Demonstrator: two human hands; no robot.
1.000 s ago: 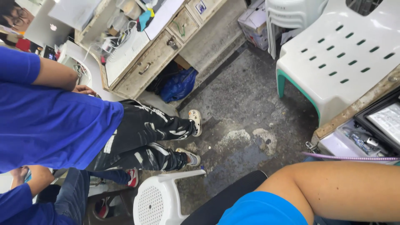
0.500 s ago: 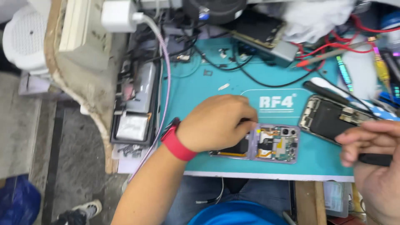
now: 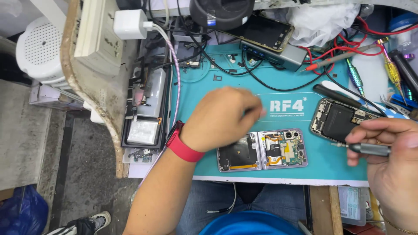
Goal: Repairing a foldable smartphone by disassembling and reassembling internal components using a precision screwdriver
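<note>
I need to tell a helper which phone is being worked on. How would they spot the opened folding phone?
Find the teal mat covering the bench. Near its front edge, just right of the left hand, lies the folding phone, opened flat with its back off. Unlike the other opened phone farther right, it has two hinged halves side by side.

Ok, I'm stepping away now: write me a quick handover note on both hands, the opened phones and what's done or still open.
Left hand: empty as far as shows, loosely curled and blurred, over the teal mat just above the opened foldable phone.
Right hand: grips a slim grey screwdriver, its tip pointing left toward the foldable.
Foldable phone: lies flat and unfolded near the mat's front edge, back covers off, boards and flex cables exposed.
Second opened phone: to the right on the mat, back off too.
Done: both phones opened.
Left: both still uncovered; I can't tell which screws are out.
</note>
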